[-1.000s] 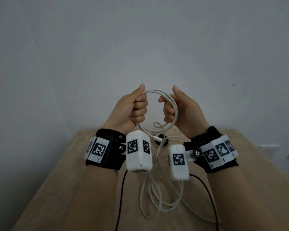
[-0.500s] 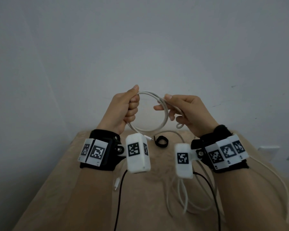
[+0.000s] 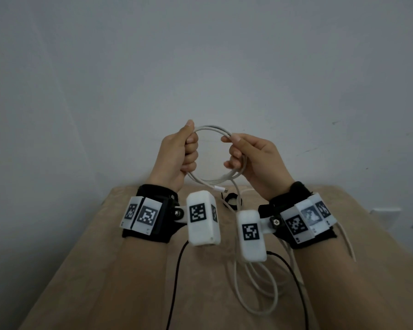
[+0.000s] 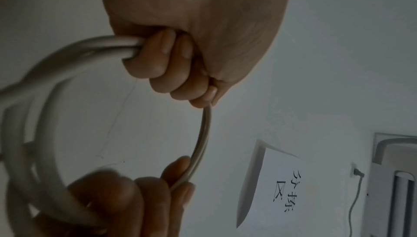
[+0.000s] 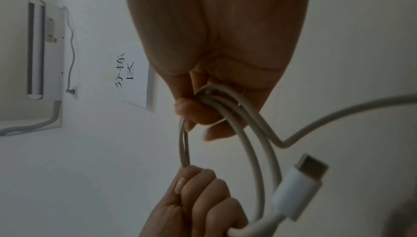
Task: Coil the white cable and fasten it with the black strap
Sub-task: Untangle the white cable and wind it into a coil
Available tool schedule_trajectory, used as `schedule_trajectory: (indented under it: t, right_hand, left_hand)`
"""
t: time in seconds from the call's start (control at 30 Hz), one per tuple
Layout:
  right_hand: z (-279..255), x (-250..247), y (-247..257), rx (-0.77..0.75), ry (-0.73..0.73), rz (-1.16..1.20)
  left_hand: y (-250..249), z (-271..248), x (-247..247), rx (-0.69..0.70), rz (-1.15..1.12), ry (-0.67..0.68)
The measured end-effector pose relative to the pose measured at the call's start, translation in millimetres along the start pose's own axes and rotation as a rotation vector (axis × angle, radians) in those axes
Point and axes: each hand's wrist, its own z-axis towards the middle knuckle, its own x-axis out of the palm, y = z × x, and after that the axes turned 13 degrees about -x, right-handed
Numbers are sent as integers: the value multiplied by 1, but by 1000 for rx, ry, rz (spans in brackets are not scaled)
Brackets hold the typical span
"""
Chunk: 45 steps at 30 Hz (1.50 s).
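Both the left hand [image 3: 180, 153] and right hand [image 3: 255, 160] grip a part-wound cable [image 3: 212, 129] mid-frame; slack remains, strap [image 3: 231, 203] untouched on the counter [image 3: 129, 270]

1. Head cam: above and behind, angled down over table [image 3: 134, 270] toward wall.
2. Wrist cams: very close, facing outward along each palm.
3. All three share the white cable [image 3: 212, 129] coil.

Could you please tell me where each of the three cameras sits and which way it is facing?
Head: on the head, facing forward and down; shows both forearms, left hand, right hand, cable, strap.
Left wrist: along the left hand toward a wall.
Right wrist: along the right hand; plug near.
Shared: all three show both hands gripping the coil.
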Motion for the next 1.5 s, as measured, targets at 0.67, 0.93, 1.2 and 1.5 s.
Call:
schedule_trajectory:
  t: [0.67,0.93,1.2,1.5]
  right_hand:
    - [-2,-1,-2,152,190,-207]
    - [-2,0,3,153,169,-95]
    - [-5,1,6,165,191,34]
    - [-4,-2,1,152,189,294]
  left_hand:
    - [3,-6,-5,14,640,69]
    - [2,-5,-5,75,479,119]
    - [-2,-3,-9,101,237,85]
    - [-4,-2,-16,51,37,53]
